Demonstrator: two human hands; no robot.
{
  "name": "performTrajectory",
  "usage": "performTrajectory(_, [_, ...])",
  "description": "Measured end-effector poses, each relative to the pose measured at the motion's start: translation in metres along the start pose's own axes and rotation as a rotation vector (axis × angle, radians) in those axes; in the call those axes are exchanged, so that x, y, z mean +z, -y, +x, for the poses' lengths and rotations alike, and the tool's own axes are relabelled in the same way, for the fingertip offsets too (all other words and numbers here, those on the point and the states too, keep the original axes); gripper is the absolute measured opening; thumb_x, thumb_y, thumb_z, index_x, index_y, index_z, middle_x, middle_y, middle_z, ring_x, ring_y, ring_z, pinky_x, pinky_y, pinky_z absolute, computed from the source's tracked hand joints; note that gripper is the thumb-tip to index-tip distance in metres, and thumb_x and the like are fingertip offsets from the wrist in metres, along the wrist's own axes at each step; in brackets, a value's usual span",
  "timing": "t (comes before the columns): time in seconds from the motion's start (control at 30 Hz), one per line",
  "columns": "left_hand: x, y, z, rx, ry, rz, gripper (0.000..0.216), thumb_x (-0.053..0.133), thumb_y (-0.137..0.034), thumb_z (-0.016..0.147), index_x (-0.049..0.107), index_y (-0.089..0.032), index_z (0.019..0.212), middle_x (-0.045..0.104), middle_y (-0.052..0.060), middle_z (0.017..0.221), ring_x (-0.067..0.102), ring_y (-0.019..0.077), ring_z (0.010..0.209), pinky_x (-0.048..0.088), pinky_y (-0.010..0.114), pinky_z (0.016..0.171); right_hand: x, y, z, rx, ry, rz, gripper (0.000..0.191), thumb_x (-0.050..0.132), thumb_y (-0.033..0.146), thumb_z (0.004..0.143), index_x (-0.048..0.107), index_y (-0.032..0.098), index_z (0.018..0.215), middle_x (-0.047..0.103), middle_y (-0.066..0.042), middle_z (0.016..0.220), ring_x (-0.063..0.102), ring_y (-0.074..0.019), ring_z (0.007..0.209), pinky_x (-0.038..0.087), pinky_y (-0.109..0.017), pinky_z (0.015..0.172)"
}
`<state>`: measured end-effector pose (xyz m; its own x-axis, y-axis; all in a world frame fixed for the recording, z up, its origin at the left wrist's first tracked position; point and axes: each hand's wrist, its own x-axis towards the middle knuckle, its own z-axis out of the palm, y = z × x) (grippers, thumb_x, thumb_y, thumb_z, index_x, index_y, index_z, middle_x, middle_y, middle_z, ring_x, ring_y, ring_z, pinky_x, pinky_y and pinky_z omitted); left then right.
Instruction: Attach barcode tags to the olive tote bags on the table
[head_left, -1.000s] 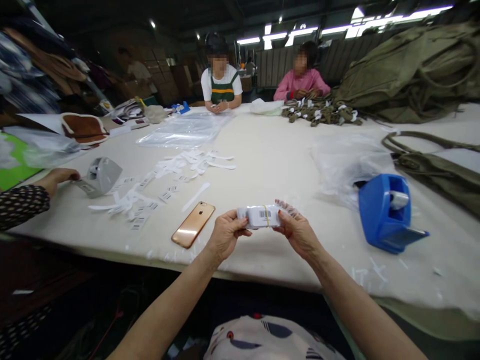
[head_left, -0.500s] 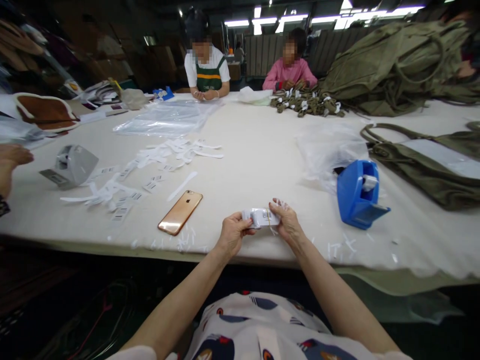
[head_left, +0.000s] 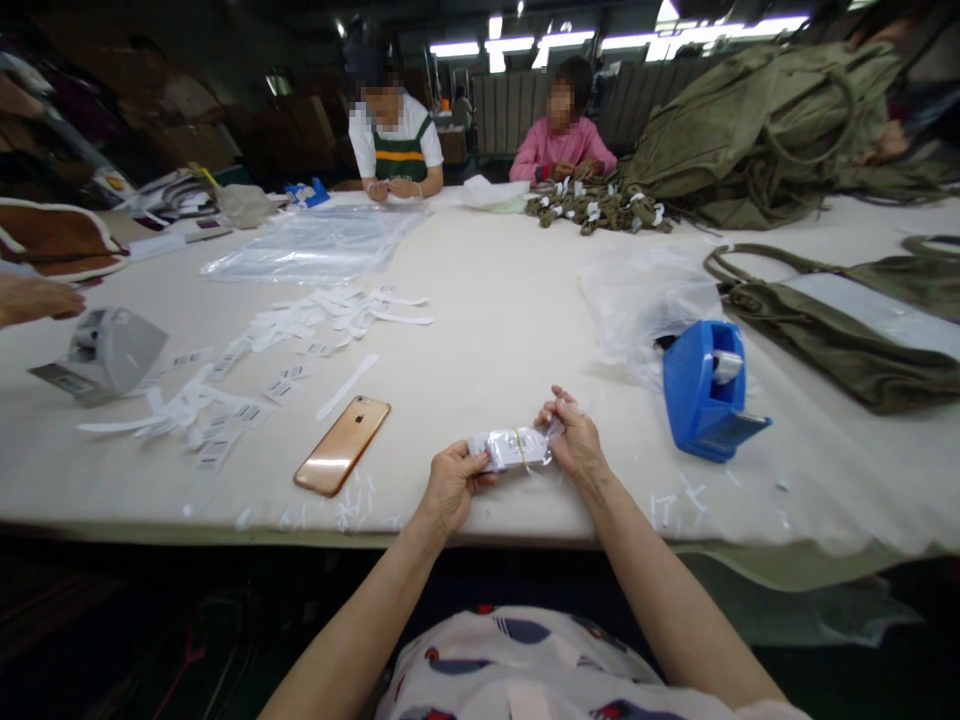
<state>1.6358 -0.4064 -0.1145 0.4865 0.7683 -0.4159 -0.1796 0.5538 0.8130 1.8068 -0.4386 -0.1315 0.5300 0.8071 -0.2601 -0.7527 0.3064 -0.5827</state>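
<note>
Between my hands, just above the table's near edge, is a small bundle of white tags (head_left: 516,449) in clear plastic with a thin yellowish band around it. My left hand (head_left: 456,482) grips the bundle's left end, thumb on top. At the other end, my right hand (head_left: 574,435) pinches the loose clear plastic with its fingertips. A gold phone (head_left: 343,446) lies on the table to the left of my left hand. On the right stands a blue tape dispenser (head_left: 703,392), apart from my right hand.
White paper strips and barcode labels (head_left: 330,318) are spread at the left, near a grey tape dispenser (head_left: 112,352). Clear plastic bags (head_left: 315,243) lie farther back. Olive fabric bags (head_left: 840,330) cover the right side. Two people sit across; another person's hand (head_left: 37,300) reaches in at far left.
The bundle has tilted and more of its banded face shows. My right hand has shifted off its edge onto the loose plastic. The whole view has shifted slightly.
</note>
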Motion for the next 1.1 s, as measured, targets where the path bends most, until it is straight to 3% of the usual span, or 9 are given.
performTrajectory(0.13, [0.002,0.002,0.004,-0.051,-0.022,0.032,0.037,0.080,-0.027,0.046,0.067,-0.012,0.078,0.064,0.004,0.072,0.058,0.0121,0.061,0.046,0.017,0.044,-0.001,0.002,0.005,0.058,-0.116,0.017,0.031,0.067,0.028,0.062,0.049,0.018,0.085,0.032,0.012,0.044,0.022,-0.0011,0.033,0.013,-0.014,0.035])
performTrajectory(0.23, [0.002,0.006,0.018,-0.085,-0.008,0.043,0.043,0.083,-0.031,0.043,0.067,-0.014,0.080,0.066,0.004,0.078,0.058,0.0124,0.062,0.047,0.018,0.045,-0.004,0.004,0.016,-0.001,-0.130,-0.004,0.036,0.070,0.035,0.058,0.048,0.018,0.080,0.028,0.014,0.041,0.015,-0.0008,0.032,0.007,-0.015,0.035])
performTrajectory(0.53, [0.008,0.011,0.037,-0.097,0.013,0.031,0.041,0.084,-0.030,0.041,0.068,-0.018,0.077,0.067,0.002,0.078,0.060,0.0139,0.061,0.049,0.018,0.046,-0.014,0.020,0.033,-0.056,-0.190,-0.010,0.046,0.072,0.041,0.053,0.047,0.017,0.082,0.025,0.015,0.041,0.014,-0.0004,0.034,0.006,-0.015,0.036])
performTrajectory(0.7, [0.011,0.008,0.044,-0.087,-0.015,0.037,0.029,0.080,-0.020,0.049,0.067,-0.017,0.075,0.067,0.002,0.076,0.061,0.0141,0.060,0.049,0.018,0.044,-0.015,0.030,0.041,-0.105,-0.233,-0.046,0.036,0.068,0.039,0.060,0.046,0.018,0.079,0.025,0.014,0.040,0.015,-0.0009,0.032,0.006,-0.015,0.035])
performTrajectory(0.9, [0.019,-0.003,0.041,-0.078,-0.120,0.062,0.013,0.057,0.002,0.070,0.063,-0.007,0.077,0.067,0.008,0.074,0.061,0.0134,0.055,0.048,0.017,0.040,-0.016,0.041,0.047,-0.110,-0.293,-0.065,0.020,0.058,0.031,0.072,0.044,0.017,0.077,0.025,0.014,0.039,0.016,-0.0017,0.031,0.009,-0.014,0.033])
performTrajectory(1.1, [0.002,-0.018,0.049,-0.095,-0.183,0.071,0.013,0.052,0.003,0.073,0.059,-0.003,0.080,0.066,0.010,0.071,0.062,0.0147,0.051,0.046,0.016,0.037,-0.028,0.056,0.054,-0.131,-0.359,-0.072,0.007,0.045,0.022,0.081,0.044,0.017,0.076,0.024,0.013,0.038,0.017,-0.0018,0.031,0.012,-0.013,0.032])
